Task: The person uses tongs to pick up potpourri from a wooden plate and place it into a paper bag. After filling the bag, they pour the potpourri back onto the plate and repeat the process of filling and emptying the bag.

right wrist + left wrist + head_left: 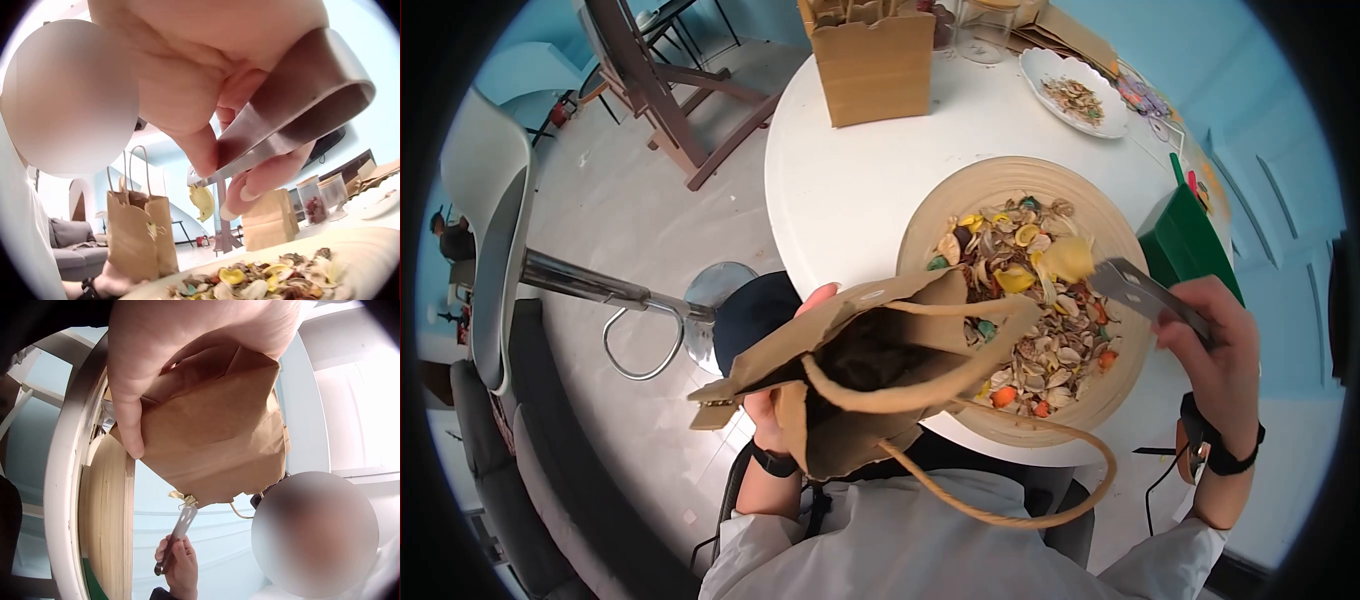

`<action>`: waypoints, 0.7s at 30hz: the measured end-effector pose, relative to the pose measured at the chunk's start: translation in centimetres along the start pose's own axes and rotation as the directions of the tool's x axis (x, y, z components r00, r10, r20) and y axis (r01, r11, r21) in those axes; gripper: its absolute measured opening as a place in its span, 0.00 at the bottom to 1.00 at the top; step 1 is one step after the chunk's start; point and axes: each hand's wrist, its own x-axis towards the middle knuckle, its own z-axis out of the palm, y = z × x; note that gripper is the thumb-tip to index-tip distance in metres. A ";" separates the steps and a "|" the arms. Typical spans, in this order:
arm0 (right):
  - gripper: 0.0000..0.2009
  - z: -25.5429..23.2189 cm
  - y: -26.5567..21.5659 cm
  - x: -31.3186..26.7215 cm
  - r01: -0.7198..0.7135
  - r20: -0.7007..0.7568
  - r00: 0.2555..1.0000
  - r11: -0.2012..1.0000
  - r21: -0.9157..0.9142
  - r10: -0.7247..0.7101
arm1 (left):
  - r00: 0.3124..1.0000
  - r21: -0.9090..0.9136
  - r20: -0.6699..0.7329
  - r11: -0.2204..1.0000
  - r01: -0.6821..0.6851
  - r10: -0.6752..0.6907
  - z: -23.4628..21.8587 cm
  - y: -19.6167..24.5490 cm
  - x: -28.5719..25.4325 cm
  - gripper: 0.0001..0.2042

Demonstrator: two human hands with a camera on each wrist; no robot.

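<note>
Head view: my left hand (768,425) grips the paper bag (785,342) at the near left side of the bowl (925,225); the bag's mouth is open. My right hand (1218,325) pinches the metal tongs (1145,288) between thumb and fingers at the bowl's right side. The tong tips clamp a yellow petal (1068,258), suspended above the bowl. Dried petals (1050,345) lie inside the bowl. A green box (1190,240) stands right of the bowl.
</note>
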 end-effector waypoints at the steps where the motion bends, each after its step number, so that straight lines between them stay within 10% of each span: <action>1: 0.09 -0.2 -0.7 -0.3 0.006 0.002 1.000 1.000 0.005 -0.006 | 1.000 0.040 -0.018 0.999 0.012 -0.012 0.3 0.2 0.0 0.58; 11: 0.15 1.8 -5.0 1.3 0.100 0.281 0.943 0.956 0.277 -0.180 | 0.999 0.092 0.038 0.996 0.006 -0.010 0.4 0.4 -0.1 0.59; 21: 0.18 0.0 -1.0 4.0 0.093 0.176 0.981 0.994 -0.063 -0.080 | 0.998 -0.007 -0.056 1.000 -0.020 0.020 -1.2 -0.5 0.1 0.59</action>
